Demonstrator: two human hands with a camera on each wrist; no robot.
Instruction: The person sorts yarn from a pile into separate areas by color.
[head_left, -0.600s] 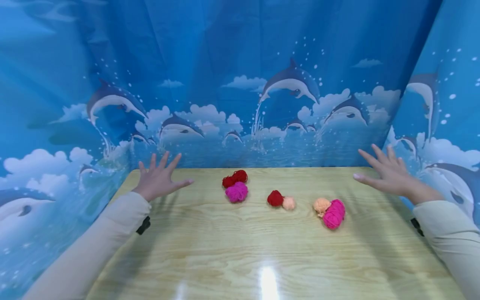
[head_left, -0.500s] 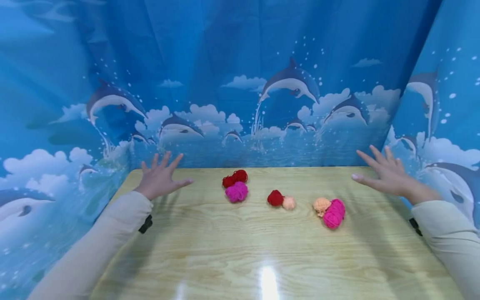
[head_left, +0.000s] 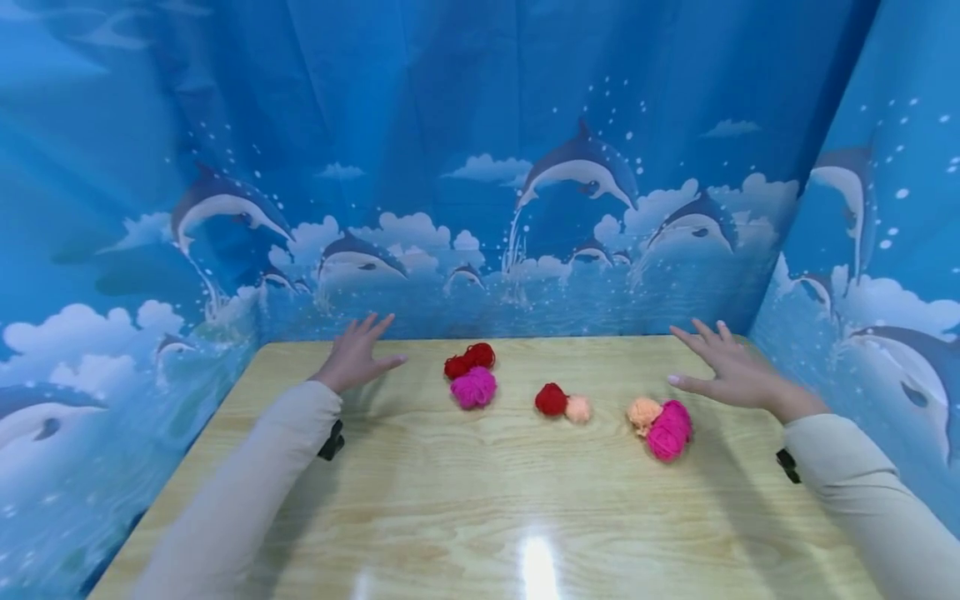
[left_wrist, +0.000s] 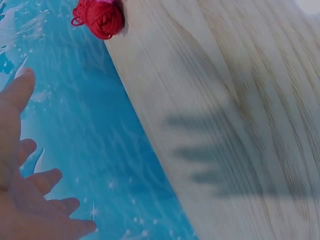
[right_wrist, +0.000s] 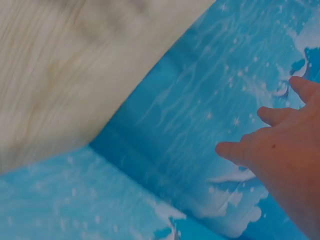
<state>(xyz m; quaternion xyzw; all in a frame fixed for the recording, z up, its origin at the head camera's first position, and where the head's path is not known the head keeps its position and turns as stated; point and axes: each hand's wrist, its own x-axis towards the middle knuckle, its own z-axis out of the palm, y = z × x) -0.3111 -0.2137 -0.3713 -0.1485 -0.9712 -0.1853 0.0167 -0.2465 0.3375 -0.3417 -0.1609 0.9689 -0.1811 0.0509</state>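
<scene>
Several small yarn balls lie in a row across the far half of the wooden table (head_left: 480,517). At the left a dark red ball (head_left: 469,360) (left_wrist: 100,18) touches a magenta ball (head_left: 473,387). In the middle a red ball (head_left: 551,399) touches a peach ball (head_left: 577,408). At the right a peach ball (head_left: 642,412) leans on a magenta ball (head_left: 670,430). My left hand (head_left: 358,357) (left_wrist: 25,185) hovers open, fingers spread, left of the dark red ball. My right hand (head_left: 723,371) (right_wrist: 280,150) hovers open just beyond the right pair. Neither hand holds anything.
A blue dolphin-print curtain (head_left: 480,167) walls the table at the back and on both sides. The table's front half shows only a light glare (head_left: 536,567).
Both hands have moved inward toward the yarn balls and slightly lower. The left went right, the right went left. The balls have not moved.
</scene>
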